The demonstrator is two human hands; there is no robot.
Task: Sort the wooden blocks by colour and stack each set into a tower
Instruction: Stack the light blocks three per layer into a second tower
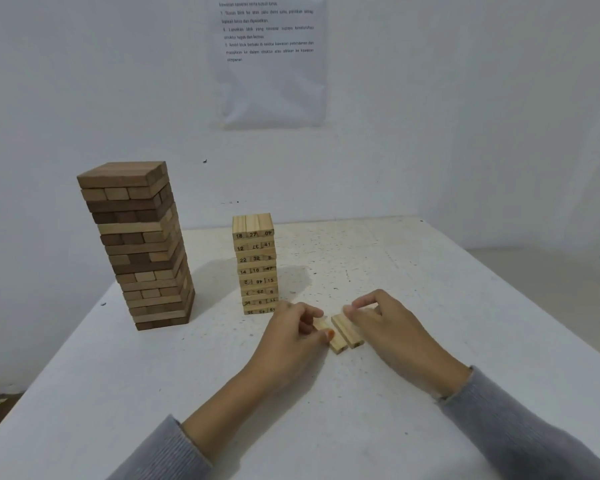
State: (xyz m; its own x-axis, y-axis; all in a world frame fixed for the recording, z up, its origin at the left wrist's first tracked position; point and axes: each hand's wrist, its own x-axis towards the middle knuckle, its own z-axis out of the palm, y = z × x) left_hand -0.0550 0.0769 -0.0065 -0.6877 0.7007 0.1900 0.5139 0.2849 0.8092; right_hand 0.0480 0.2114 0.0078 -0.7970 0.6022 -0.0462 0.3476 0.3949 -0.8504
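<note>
Sleeves (534, 427) in grey lead to both hands on the white table (430, 271). The left hand (291, 332) pinches one pale block (321, 325) between thumb and curled fingers (309, 315). Just beside, the right hand (385, 320) grips the far ends of two pale blocks (345, 336) lying side by side. Behind stands the pale numbered tower (256, 265); farther left, the taller brown tower (139, 244)

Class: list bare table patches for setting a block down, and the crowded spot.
Bare: table right of the pale tower; the near strip before the dark tower. Crowded: before the pale tower, where left hand and right hand grip loose blocks.
</note>
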